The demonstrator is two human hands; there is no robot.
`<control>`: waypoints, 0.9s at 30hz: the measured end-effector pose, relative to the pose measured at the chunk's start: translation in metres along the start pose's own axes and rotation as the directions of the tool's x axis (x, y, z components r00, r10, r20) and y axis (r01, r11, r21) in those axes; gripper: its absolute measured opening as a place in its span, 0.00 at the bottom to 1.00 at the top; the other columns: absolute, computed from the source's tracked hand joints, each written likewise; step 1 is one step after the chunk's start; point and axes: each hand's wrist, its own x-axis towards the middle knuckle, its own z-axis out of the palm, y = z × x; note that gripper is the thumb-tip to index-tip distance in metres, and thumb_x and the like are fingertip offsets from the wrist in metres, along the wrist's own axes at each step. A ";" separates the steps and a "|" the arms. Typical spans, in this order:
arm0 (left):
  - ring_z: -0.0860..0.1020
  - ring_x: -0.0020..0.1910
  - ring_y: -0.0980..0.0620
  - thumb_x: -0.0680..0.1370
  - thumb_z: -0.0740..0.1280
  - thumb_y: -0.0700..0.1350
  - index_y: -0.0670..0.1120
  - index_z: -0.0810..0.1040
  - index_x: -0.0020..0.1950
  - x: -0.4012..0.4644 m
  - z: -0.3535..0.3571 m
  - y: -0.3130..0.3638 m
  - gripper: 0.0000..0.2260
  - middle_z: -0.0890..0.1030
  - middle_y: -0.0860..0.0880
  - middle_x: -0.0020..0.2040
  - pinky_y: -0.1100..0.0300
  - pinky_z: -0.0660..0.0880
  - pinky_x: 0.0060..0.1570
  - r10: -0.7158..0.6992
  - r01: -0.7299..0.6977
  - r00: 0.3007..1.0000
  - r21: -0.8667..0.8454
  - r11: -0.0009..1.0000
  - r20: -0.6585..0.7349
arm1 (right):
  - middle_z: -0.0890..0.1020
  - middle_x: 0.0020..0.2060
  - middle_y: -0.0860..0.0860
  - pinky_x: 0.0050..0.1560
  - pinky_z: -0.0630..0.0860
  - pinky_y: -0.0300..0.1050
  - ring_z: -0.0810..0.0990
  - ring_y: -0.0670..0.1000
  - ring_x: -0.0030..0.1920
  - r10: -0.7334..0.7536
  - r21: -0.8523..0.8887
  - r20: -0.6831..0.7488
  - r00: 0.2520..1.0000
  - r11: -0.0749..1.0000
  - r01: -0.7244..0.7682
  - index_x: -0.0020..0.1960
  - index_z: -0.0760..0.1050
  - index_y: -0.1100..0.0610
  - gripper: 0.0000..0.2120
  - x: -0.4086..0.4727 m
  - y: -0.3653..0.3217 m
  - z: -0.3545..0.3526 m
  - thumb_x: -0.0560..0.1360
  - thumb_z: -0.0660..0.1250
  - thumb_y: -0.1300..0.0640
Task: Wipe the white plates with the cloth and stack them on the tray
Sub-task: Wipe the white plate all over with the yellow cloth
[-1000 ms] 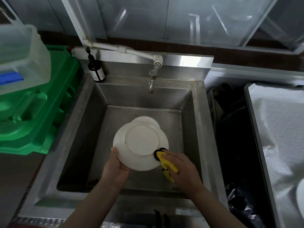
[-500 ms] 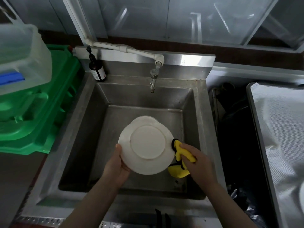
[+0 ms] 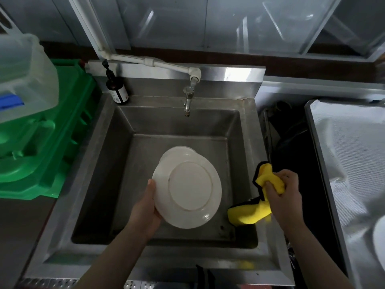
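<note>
Over steel sink (image 3: 248, 126), left hand (image 3: 145, 207) gripping upturned plate (image 3: 187, 190), right hand (image 3: 285, 192) clutching cloth (image 3: 256, 213) apart; stacking on tray (image 3: 318, 142) looking pending.

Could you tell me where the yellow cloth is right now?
In the head view the yellow cloth is bunched in the right hand over the sink's right rim, apart from the white plate.

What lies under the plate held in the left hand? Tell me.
Another white plate's rim peeks out beyond the held plate, over the sink. The rest is covered, so how many lie there cannot be told.
</note>
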 end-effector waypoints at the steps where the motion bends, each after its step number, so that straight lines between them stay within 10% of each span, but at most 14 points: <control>1: 0.81 0.52 0.47 0.84 0.57 0.55 0.53 0.79 0.56 -0.001 0.001 0.000 0.13 0.86 0.52 0.47 0.51 0.78 0.43 0.007 -0.007 1.000 0.021 1.000 0.019 | 0.76 0.43 0.44 0.35 0.74 0.45 0.78 0.48 0.41 0.002 -0.011 -0.019 1.000 1.000 -0.002 0.57 0.67 0.48 0.15 0.001 0.002 -0.004 0.76 0.68 0.60; 6: 0.83 0.51 0.50 0.84 0.54 0.55 0.54 0.79 0.58 -0.005 0.007 -0.001 0.15 0.87 0.54 0.46 0.51 0.78 0.43 0.036 -0.044 0.996 0.097 0.994 0.077 | 0.77 0.40 0.50 0.34 0.69 0.42 0.77 0.54 0.41 0.036 -0.098 -0.108 0.993 0.994 -0.046 0.55 0.72 0.52 0.09 0.013 0.011 -0.021 0.77 0.67 0.59; 14: 0.81 0.55 0.46 0.84 0.55 0.56 0.53 0.80 0.60 -0.004 0.009 -0.006 0.16 0.86 0.52 0.51 0.49 0.78 0.47 0.031 -0.036 0.999 0.124 0.992 0.043 | 0.62 0.75 0.57 0.65 0.69 0.55 0.67 0.61 0.70 0.075 -0.431 0.023 0.997 0.900 -0.058 0.69 0.70 0.59 0.20 0.021 0.045 -0.023 0.80 0.62 0.53; 18: 0.81 0.55 0.46 0.83 0.56 0.57 0.51 0.80 0.61 -0.005 0.012 -0.007 0.17 0.86 0.50 0.52 0.49 0.79 0.48 0.028 -0.033 0.999 0.134 0.990 0.040 | 0.59 0.76 0.55 0.69 0.65 0.57 0.61 0.58 0.74 0.149 -0.616 0.155 0.977 0.787 -0.022 0.74 0.63 0.55 0.33 0.023 0.058 -0.020 0.77 0.56 0.36; 27: 0.80 0.56 0.46 0.84 0.54 0.57 0.53 0.79 0.62 -0.008 0.012 -0.005 0.17 0.86 0.51 0.52 0.49 0.79 0.47 0.024 -0.032 0.998 0.125 0.992 0.065 | 0.70 0.70 0.57 0.66 0.68 0.62 0.68 0.60 0.68 0.057 -0.641 0.115 0.992 0.767 0.031 0.72 0.65 0.58 0.26 0.017 0.044 -0.022 0.79 0.60 0.46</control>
